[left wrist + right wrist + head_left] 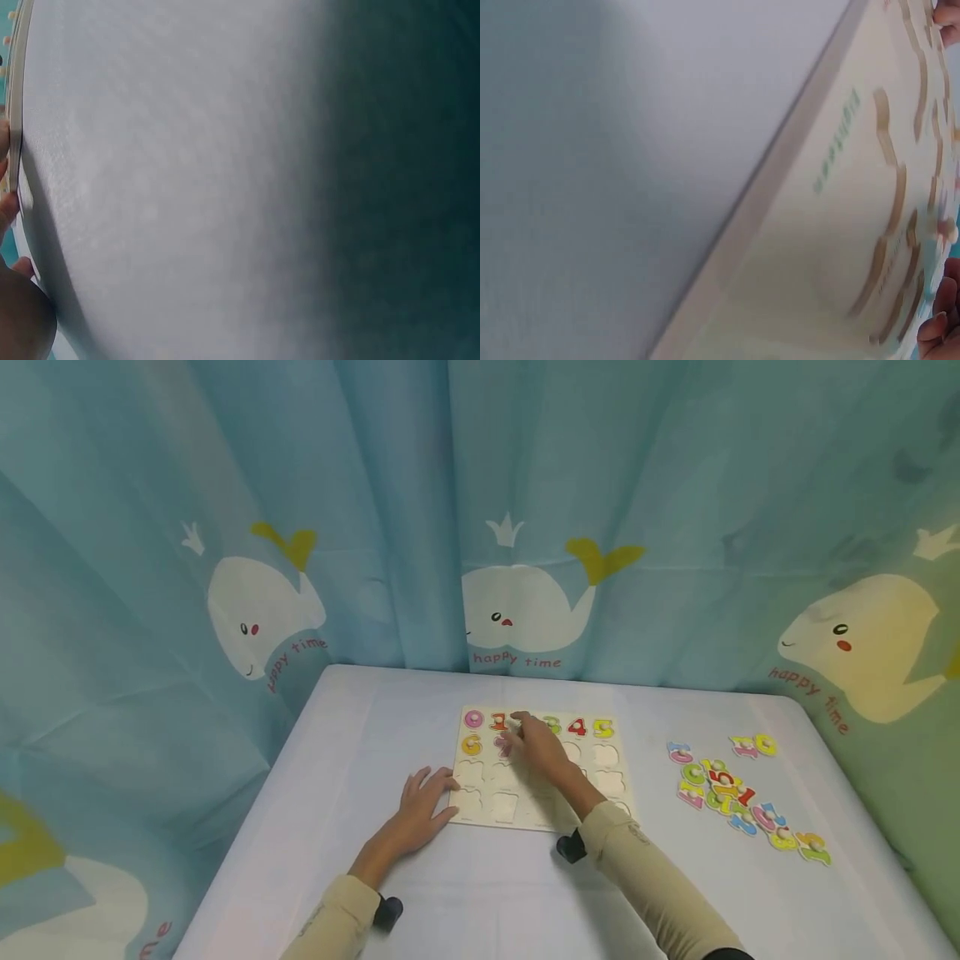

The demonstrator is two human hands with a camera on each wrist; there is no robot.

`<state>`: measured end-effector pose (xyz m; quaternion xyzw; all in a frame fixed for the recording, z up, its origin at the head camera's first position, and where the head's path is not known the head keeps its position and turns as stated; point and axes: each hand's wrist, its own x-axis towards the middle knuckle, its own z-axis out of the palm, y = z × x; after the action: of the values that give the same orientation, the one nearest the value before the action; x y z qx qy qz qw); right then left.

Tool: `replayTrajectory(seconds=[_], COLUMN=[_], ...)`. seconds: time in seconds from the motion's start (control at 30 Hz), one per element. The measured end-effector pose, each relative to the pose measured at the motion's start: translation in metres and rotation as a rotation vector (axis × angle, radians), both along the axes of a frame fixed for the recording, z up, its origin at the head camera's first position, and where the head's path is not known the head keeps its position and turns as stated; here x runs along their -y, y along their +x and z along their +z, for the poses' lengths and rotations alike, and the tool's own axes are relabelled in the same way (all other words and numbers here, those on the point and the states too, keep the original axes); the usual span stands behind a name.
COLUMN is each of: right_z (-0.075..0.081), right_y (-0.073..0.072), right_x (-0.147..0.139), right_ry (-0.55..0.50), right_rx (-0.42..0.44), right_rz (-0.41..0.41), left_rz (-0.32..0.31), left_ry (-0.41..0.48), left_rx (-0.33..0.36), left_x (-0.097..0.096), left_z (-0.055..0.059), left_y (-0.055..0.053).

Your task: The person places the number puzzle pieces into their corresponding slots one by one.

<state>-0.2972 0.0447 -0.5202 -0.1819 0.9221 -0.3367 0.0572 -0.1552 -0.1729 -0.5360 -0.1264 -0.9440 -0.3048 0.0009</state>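
A pale wooden number puzzle board lies on the table, with knobbed number pieces such as the pink 0, red 4 and yellow 5 in its upper slots. My left hand rests at the board's left edge, fingers spread, fingertips on the rim. Over the upper middle of the board reaches my right hand, its fingers apart beside the purple 7. That hand covers part of the second row. In the right wrist view its fingers hover close over the board.
To the right of the board lies a loose heap of colourful number pieces, some overlapping. A pink and yellow piece sits apart behind them. The white table backs onto a blue curtain printed with whales.
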Motion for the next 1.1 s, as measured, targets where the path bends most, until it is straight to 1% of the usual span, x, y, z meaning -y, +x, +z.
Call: replayTrajectory(seconds=[0.1, 0.27, 0.53, 0.73, 0.87, 1.1], right_z=[0.002, 0.004, -0.004, -0.006, -0.006, -0.004], right_y=[-0.001, -0.001, -0.002, -0.002, -0.002, -0.001], right_x=[-0.007, -0.018, -0.039, -0.057, -0.066, -0.078], right_ry=[-0.005, -0.033, -0.023, -0.049, -0.035, -0.026], right_rx=[-0.007, -0.008, -0.033, -0.007, -0.001, 0.009], right_rz=[-0.028, -0.028, -0.065, -0.089, -0.110, -0.155], left_rz=[-0.007, -0.006, -0.012, -0.018, -0.026, -0.012], left_ry=[-0.006, 0.006, 0.012, 0.006, 0.013, 0.003], left_rx=[-0.001, -0.005, -0.011, -0.024, -0.028, -0.001], left_x=[-0.001, -0.001, 0.000, 0.000, 0.000, 0.000], left_z=[0.001, 0.000, -0.001, 0.001, 0.001, -0.001], left_y=[-0.001, -0.001, -0.001, -0.001, -0.001, -0.001])
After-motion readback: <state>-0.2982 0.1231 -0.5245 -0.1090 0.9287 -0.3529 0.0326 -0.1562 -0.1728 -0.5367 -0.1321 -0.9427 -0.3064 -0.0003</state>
